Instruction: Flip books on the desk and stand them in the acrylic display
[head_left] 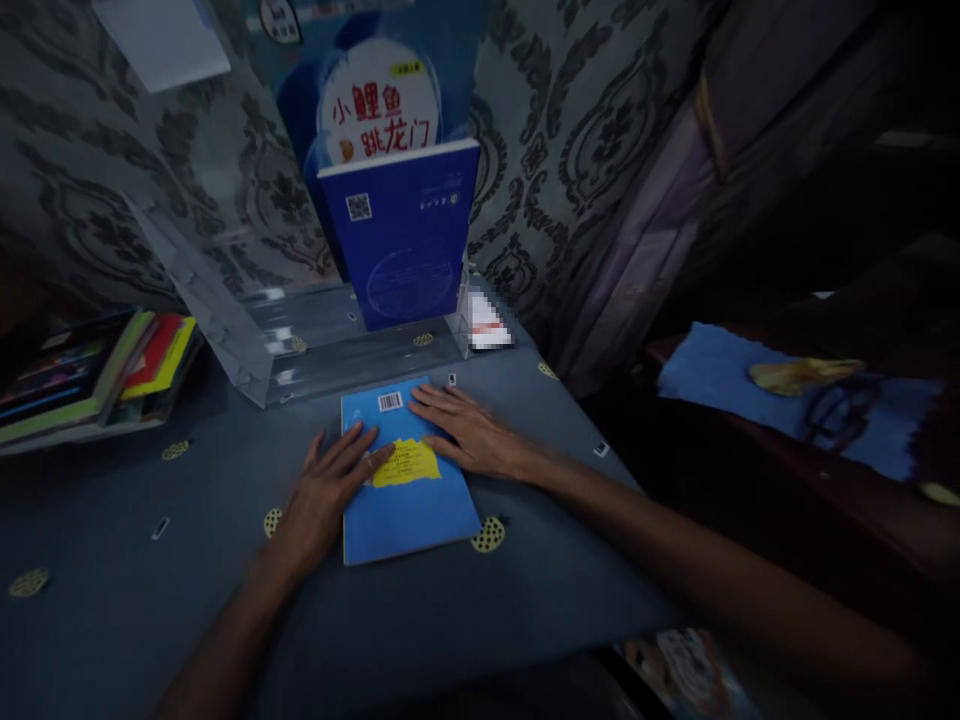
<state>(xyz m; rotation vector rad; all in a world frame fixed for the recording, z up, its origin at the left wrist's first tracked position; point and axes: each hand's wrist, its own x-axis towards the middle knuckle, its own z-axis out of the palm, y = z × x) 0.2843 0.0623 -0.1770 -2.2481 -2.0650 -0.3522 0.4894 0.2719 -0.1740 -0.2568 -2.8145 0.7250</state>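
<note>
A light-blue book [412, 520] lies flat on the table, with a barcode near its far edge and a yellow patch of print in the middle. My left hand [330, 485] rests on its left side, fingers spread, fingertips on the cover. On the upper right part lies my right hand [465, 430], flat with the fingers stretched out. Just beyond, a dark-blue book [409, 240] stands upright in a clear plastic rack [232, 350]. Behind it leans a larger book [379, 95] with a white circle and Chinese characters.
Several books [97, 375] are stacked at the table's left. The grey tablecloth [187, 600] has pineapple prints. A white card [487, 325] lies by the rack's right end. Right of the table, a blue cloth [712, 375] lies on a dark surface near a purple curtain [630, 260].
</note>
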